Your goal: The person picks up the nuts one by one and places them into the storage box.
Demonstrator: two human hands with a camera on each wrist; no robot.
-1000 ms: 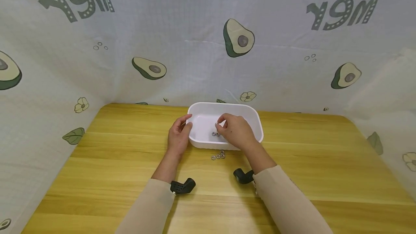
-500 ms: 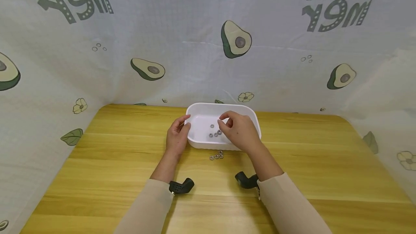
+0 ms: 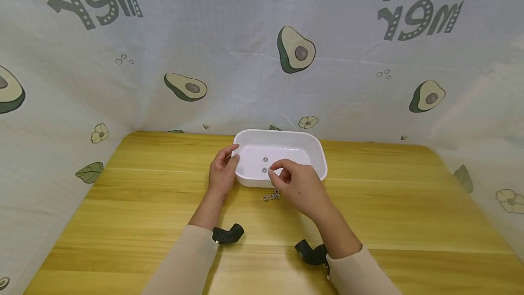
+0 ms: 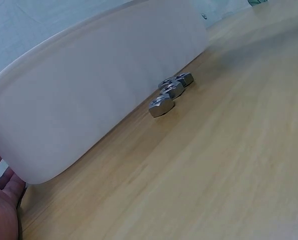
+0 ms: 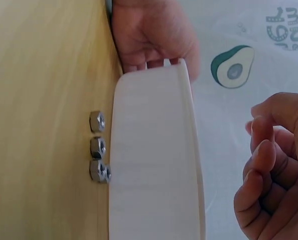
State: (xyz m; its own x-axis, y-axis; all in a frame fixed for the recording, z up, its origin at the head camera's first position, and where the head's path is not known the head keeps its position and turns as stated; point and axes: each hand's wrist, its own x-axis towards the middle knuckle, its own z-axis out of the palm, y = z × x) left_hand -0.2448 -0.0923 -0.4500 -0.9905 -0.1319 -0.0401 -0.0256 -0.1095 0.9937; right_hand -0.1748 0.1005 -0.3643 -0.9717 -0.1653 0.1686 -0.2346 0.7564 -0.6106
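— Head view?
— Left hand grips the tray, two nuts visible inside; step, apparently: transferring.
— Left wrist?
— Four loose nuts just outside.
— Right wrist?
— Right hand curled narrow, contents I cannot tell; next presumably calls for pinching one.

So the white rounded-rectangular tray looks like smooth plastic, kinda glossy on the inside floor but more matt on the outer walls. Silver hexagonal nuts are shiny metal, no question. Yellow-brown tabletop has a wood-grain surface, smooth with a soft sheen. Beige sleeves are matt cloth. White avocado-print backdrop is creased; cloth or thin plastic, can't tell.
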